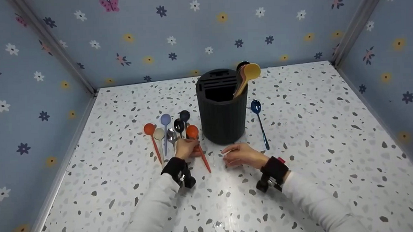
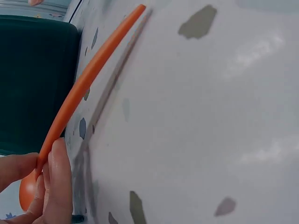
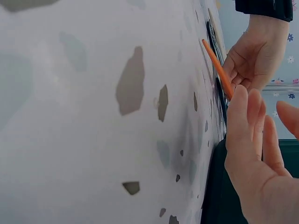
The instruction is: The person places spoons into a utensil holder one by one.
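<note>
An orange spoon (image 1: 192,131) is pinched between the thumb and fingers of my left hand (image 1: 187,148), just below its bowl. In the left wrist view the spoon's handle (image 2: 88,77) slants away above the tabletop, casting a shadow. My right hand (image 1: 243,156) hovers in front of the black ribbed utensil holder (image 1: 224,124), its fingers extended and holding nothing. The right wrist view shows that hand (image 3: 254,163) with thumb and fingers apart. A yellow spoon (image 1: 252,72) and a few others lean in the holder's right side.
Left of the holder lie several spoons, including a red-orange one (image 1: 149,129), a cream one (image 1: 159,134), a lavender one (image 1: 165,119), a silver one (image 1: 171,134) and dark ones (image 1: 185,115). A blue metallic spoon (image 1: 256,107) lies right of it. Flowered walls (image 1: 190,37) enclose the speckled table (image 1: 313,126).
</note>
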Available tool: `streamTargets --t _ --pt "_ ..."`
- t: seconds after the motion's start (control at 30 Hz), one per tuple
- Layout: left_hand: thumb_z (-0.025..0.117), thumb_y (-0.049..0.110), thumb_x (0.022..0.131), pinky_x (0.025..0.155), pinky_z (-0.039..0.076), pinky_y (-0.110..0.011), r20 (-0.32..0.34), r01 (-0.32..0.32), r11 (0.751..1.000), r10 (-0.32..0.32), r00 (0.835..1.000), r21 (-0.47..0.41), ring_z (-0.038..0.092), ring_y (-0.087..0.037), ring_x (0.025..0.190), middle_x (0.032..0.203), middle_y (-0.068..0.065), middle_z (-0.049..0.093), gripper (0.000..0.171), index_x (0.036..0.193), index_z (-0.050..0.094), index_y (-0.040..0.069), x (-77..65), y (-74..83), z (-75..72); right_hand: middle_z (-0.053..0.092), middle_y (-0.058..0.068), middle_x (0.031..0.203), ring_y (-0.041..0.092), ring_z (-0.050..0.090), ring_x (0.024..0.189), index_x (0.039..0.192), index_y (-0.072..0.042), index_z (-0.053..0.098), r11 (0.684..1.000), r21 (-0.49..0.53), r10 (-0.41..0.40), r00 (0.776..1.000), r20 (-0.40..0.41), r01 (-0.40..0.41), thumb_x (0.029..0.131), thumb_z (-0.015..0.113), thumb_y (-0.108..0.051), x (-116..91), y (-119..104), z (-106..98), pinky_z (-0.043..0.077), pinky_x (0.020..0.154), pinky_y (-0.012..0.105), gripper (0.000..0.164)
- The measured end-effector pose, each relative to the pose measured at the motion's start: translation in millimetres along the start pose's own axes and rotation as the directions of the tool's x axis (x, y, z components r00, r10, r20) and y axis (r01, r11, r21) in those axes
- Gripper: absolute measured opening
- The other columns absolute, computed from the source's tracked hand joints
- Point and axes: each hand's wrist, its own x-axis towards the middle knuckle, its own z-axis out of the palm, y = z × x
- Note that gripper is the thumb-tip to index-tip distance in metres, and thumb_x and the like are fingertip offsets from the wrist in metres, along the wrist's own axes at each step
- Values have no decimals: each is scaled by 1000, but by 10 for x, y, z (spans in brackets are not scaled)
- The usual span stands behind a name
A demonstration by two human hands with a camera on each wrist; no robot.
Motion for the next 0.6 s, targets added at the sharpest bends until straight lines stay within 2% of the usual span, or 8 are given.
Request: streamTargets --t 0.03,0.13,0.2,0.27,0.3,0.47,0.53,0.6 --pt "69 10 71 48 54 -38 16 -14 999 15 1000 -36 63 -26 53 61 -17 63 19 79 63 -6 -108 89 14 59 22 103 32 59 93 116 11 47 1000 2 3 1000 -3 -3 84 55 -1 3 0 4 49 85 41 35" --pt "67 6 74 49 55 -38 12 36 995 -35 999 -96 63 -26 52 60 -17 62 15 80 60 -6 -581 553 115 58 24 105 31 60 92 116 10 48 1000 -3 7 1000 -12 -7 84 56 -1 14 4 15 49 84 40 35" --pt "61 1 77 51 55 -36 -2 98 989 -99 995 -114 62 -24 51 60 -16 61 12 82 58 -10 -883 876 191 58 24 104 30 61 90 115 10 49 1000 -3 11 1000 -16 -11 83 56 -1 29 17 20 50 83 40 34" --pt "58 -2 79 54 56 -36 -31 147 982 -152 988 -117 62 -25 52 64 -18 59 14 88 56 -13 -1094 1098 262 60 22 101 28 61 88 114 11 49 1000 -7 8 1000 -12 -8 83 56 0 42 32 29 50 83 40 34" --pt "59 -1 78 52 56 -33 -3 110 983 -112 994 -147 61 -22 50 62 -16 59 12 85 58 -11 -1102 1077 267 60 20 99 27 62 87 114 12 49 1000 -7 6 1000 -9 -6 83 56 0 48 37 36 50 82 40 34" --pt "59 0 77 54 56 -35 11 81 983 -80 997 -163 62 -24 54 66 -21 62 16 87 59 -13 -1138 1041 305 62 17 96 25 63 85 114 15 48 1000 -4 15 1000 0 -15 81 58 2 74 49 66 51 82 39 36" --pt "54 -3 79 57 56 -36 -14 113 982 -116 993 -152 61 -23 54 66 -20 61 19 92 56 -17 -1213 1117 336 61 18 98 26 62 86 114 15 47 1000 -14 25 1000 -3 -25 81 59 1 83 49 75 50 83 40 38" --pt "53 -3 80 55 56 -35 -4 115 979 -117 993 -167 59 -18 52 61 -14 60 20 94 54 -17 -1255 1144 347 61 21 100 26 62 87 115 15 47 999 -28 33 999 -5 -33 81 59 1 86 44 87 49 84 41 39"
